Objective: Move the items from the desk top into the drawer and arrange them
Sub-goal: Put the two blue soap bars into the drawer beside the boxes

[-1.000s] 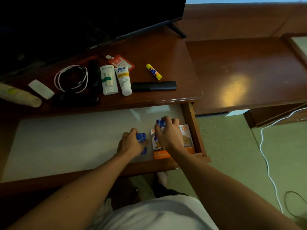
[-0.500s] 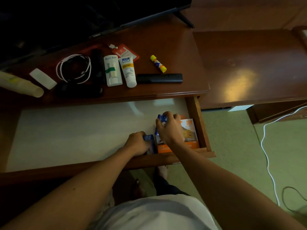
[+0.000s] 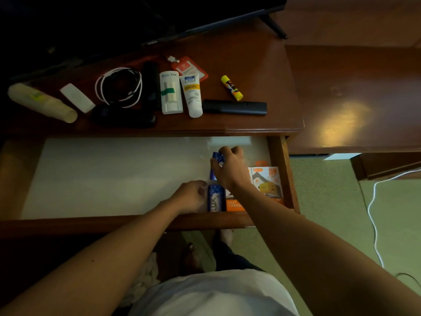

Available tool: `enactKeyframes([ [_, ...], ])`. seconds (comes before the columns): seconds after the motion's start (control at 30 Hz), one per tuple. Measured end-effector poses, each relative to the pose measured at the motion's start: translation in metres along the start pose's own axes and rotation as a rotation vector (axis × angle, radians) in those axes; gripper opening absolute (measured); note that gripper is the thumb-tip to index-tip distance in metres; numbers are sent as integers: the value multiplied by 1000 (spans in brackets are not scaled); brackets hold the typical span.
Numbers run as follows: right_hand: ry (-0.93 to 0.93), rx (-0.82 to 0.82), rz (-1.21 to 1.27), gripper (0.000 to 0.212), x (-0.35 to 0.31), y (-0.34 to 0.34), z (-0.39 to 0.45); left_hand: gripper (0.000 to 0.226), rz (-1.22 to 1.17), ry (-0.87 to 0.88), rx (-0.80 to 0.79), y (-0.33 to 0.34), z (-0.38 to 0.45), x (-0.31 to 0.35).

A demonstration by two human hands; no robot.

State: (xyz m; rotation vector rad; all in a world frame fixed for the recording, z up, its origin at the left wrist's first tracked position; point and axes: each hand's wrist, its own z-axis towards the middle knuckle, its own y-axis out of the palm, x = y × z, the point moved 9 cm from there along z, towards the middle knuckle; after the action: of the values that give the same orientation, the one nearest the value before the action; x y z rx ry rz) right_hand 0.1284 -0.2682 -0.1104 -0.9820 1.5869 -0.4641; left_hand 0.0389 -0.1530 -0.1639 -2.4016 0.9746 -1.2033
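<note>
The open drawer (image 3: 276, 176) has a white liner. At its right end lie two orange charger boxes (image 3: 267, 182). Left of them, against the front wall, lies a blue LUX soap box (image 3: 215, 198). My left hand (image 3: 190, 195) is at that box's left side, fingertips touching it and not wrapped around it. My right hand (image 3: 230, 168) grips a second blue soap box (image 3: 217, 158) just behind the first, tilted up off the liner. On the desk top (image 3: 262, 71) lie a glue stick (image 3: 232, 87), black remote (image 3: 234, 107), white tube (image 3: 192, 94) and white box (image 3: 170, 93).
Further left on the desk lie a red packet (image 3: 191, 67), a coiled white cable (image 3: 118, 87), dark devices (image 3: 124, 117), a white bar (image 3: 77, 98) and a pale bottle (image 3: 41, 102). A TV (image 3: 136, 17) stands behind. A white cord (image 3: 373, 201) trails on the green carpet.
My left hand set its blue soap box down against the drawer front beside the orange box and slid off to its side. My right hand carried the other blue box further back.
</note>
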Motion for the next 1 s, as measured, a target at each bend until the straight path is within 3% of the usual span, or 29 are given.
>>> enactKeyframes([
  [0.3, -120, -172, -295, 46, -22, 33, 10, 47, 113, -62, 135, -15, 4, -26],
  [0.43, -137, -167, -463, 48, -19, 44, 11, 46, 229, -64, 188, -19, 4, -27],
  [0.63, -66, -215, -602, 52, 2, 44, 16, 56, 353, -82, 158, -18, 1, -28],
  [1.0, -22, -314, -641, 62, 11, 56, 14, 57, 380, -115, 100, -18, -2, -29],
])
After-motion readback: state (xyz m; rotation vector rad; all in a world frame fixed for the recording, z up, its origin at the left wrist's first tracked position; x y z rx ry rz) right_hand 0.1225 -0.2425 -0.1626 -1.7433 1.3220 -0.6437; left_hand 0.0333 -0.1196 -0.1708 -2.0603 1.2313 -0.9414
